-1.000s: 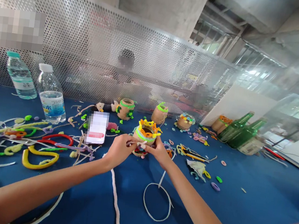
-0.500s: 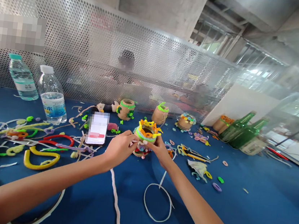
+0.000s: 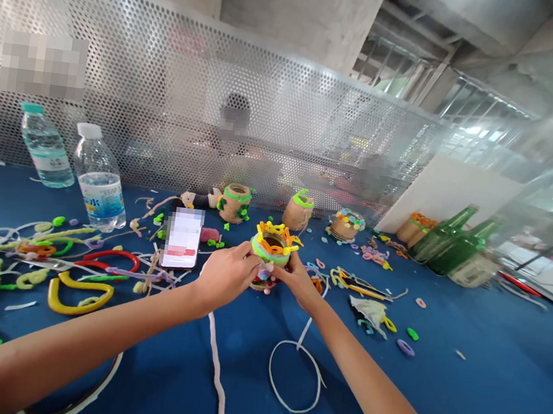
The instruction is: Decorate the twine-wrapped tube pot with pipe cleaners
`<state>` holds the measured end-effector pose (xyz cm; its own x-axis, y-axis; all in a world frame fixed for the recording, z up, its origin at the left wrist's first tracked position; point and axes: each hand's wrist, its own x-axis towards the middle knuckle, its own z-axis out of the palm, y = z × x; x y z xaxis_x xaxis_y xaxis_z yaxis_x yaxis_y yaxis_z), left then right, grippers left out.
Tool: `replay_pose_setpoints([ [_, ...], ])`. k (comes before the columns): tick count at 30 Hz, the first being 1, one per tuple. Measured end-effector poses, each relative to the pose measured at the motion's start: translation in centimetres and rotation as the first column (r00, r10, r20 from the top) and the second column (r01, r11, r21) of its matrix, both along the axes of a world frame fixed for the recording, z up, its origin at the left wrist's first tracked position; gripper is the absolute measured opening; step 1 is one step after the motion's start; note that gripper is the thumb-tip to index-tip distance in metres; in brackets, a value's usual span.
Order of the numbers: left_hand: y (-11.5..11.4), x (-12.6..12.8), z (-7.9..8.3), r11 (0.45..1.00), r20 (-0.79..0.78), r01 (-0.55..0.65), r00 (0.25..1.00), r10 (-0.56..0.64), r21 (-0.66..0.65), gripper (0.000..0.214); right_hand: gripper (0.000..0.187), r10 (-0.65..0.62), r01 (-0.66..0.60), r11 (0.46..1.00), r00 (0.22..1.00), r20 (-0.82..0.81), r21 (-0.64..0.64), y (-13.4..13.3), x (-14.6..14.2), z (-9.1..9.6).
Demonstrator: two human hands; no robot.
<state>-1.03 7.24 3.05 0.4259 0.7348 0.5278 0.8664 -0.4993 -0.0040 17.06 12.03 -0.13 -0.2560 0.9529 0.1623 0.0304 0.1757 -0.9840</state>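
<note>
Both my hands meet at a small twine-wrapped jar (image 3: 270, 255) trimmed with orange, yellow and green pipe cleaners. My left hand (image 3: 227, 276) presses its left side, fingers curled around it. My right hand (image 3: 295, 278) holds its lower right side. Small pink and purple pom-pom-like bits show at the jar's front, partly hidden by my fingers. Just left of my left hand lies a smartphone (image 3: 182, 239) with a blurred screen. A white strip (image 3: 217, 381) runs on the blue table (image 3: 385, 388) below my left wrist.
Several decorated jars (image 3: 235, 203) stand behind the hands. Pipe cleaners (image 3: 78, 297) lie heaped at left, with water bottles (image 3: 98, 180) behind them. Green glass bottles (image 3: 440, 246) stand at right. A perforated metal screen (image 3: 169, 93) runs along the far edge, a person (image 3: 234, 121) behind it.
My left hand has slid up from the jar's front onto its left side, and the hands sit closer around it. The whole view has drifted slightly.
</note>
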Motion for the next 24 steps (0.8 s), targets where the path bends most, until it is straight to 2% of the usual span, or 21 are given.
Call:
replay_pose_setpoints([
  [4,0.1,0.0,-0.1,1.000,-0.077,0.012,0.997,-0.011,0.020,0.028,0.059,-0.045,0.044,0.999,0.998,0.042,0.030,0.5,0.0,-0.5],
  [7,0.0,0.1,0.1,1.000,-0.045,-0.003,0.999,0.004,0.006,0.028,0.055,-0.053,0.050,0.997,0.996,0.067,0.053,0.8,0.2,-0.7],
  [13,-1.5,0.3,0.9,0.981,0.063,-0.092,0.993,0.104,-0.168,0.027,0.053,-0.063,0.054,0.993,0.994,0.090,0.101,1.4,0.5,-0.7],
  [17,-2.3,0.4,1.6,0.931,-0.004,-0.155,0.987,0.163,-0.331,0.032,0.053,-0.046,0.036,0.993,0.995,0.087,0.109,1.8,0.6,-0.8],
  [21,-1.9,0.2,2.7,0.911,-0.102,-0.197,0.980,0.172,-0.361,0.040,0.052,0.003,-0.011,0.996,0.997,0.081,0.091,1.3,0.8,-0.3],
  [24,-1.0,-0.3,3.3,0.913,-0.058,-0.176,0.984,0.166,-0.369,0.027,0.058,0.053,-0.059,0.996,0.995,0.084,0.073,0.6,0.8,0.2],
])
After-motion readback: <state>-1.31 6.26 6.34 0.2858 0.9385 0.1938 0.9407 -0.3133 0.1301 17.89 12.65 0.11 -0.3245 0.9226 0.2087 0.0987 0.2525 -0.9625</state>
